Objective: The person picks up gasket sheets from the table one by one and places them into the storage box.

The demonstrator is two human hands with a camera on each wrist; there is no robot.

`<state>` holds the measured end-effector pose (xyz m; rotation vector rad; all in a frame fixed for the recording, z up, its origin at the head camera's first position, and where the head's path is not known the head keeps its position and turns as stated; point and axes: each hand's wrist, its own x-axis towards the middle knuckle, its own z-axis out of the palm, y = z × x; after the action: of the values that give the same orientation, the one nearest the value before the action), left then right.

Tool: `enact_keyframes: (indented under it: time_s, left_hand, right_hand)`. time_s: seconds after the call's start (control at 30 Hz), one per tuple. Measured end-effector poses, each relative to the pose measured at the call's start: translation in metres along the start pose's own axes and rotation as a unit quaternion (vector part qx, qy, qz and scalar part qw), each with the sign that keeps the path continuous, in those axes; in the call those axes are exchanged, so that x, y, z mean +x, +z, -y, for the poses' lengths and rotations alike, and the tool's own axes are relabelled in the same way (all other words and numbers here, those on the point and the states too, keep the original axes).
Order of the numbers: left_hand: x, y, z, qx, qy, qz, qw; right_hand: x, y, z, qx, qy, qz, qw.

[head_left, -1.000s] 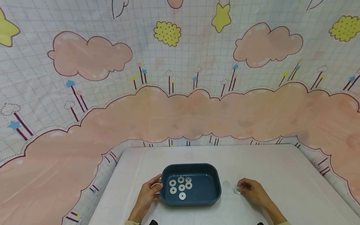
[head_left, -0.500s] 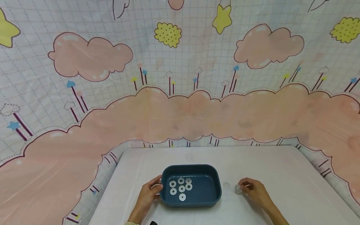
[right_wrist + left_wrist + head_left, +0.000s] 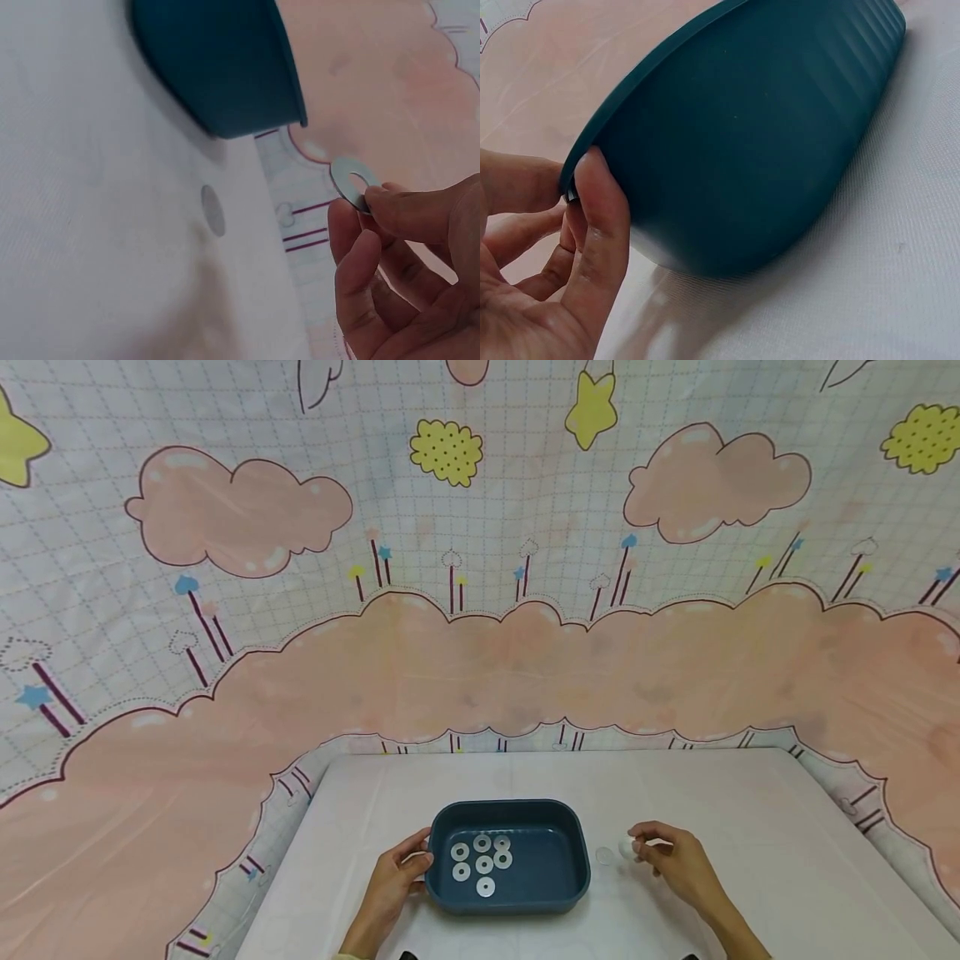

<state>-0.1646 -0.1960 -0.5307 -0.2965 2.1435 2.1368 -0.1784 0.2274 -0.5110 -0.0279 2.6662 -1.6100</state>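
Observation:
A dark blue-green plastic tray with rounded corners sits on the white table. My left hand grips its left end; in the left wrist view the thumb lies against the outer wall just under the rim. Several flat metal washers lie spread over the left half of the tray. To the right of it, my right hand pinches another washer between thumb and fingers, raised off the table. A pale round disc lies flat between the tray and that hand.
White cloth covers the table. Behind it hangs a fabric backdrop printed with pink clouds, stars and a grid. The tray's end wall is close to the disc in the right wrist view.
My right hand has lifted its washer off the table and tilted it, moving slightly up and left. The left hand and tray have stayed put.

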Motion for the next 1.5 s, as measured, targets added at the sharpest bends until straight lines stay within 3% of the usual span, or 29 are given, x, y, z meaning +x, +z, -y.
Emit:
enact_keyframes:
  time_s: [0.4,0.67,1.23,1.5]
  left_hand:
    - [0.001,-0.001,0.000,-0.011,0.005,0.002,0.9999]
    - [0.001,-0.001,-0.001,-0.007,-0.002,-0.006,1.0000]
    - [0.002,-0.001,0.000,-0.002,-0.002,-0.003,1.0000]
    - [0.001,0.000,0.000,-0.004,-0.002,0.001,1.0000]
  right_hand:
    - [0.004,-0.003,0.021,0.019,-0.047,-0.008,0.999]
    - [0.005,0.004,0.036,0.060,-0.066,-0.003,0.996]
    - [0.011,0.038,0.062,0.121,-0.040,0.018,0.992]
    - [0.013,0.051,0.071,0.166,-0.031,0.060,0.984]
